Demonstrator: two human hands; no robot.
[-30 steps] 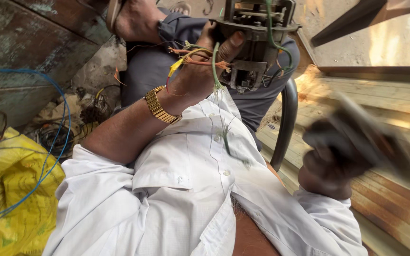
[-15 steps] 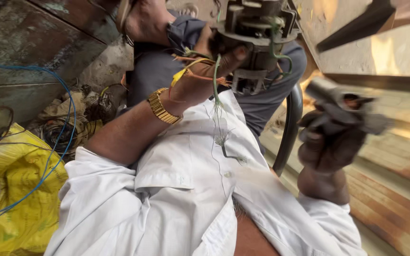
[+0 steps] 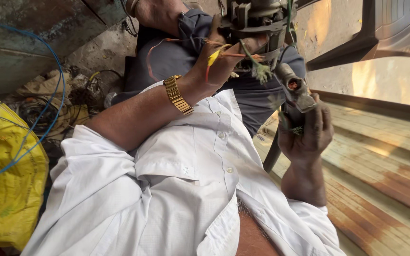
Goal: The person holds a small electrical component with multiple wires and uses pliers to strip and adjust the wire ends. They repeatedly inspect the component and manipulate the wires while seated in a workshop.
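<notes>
Two hands: both busy at a wired metal device (image 3: 257, 19) held above the lap.
Left hand (image 3: 219, 61): fingers clasped around the device's underside, among loose coloured wires (image 3: 214, 57).
Right hand (image 3: 307, 130): clenched around a grey tool (image 3: 293, 87), its tip just beside the device.
Wrist: gold watch (image 3: 178, 95).
</notes>
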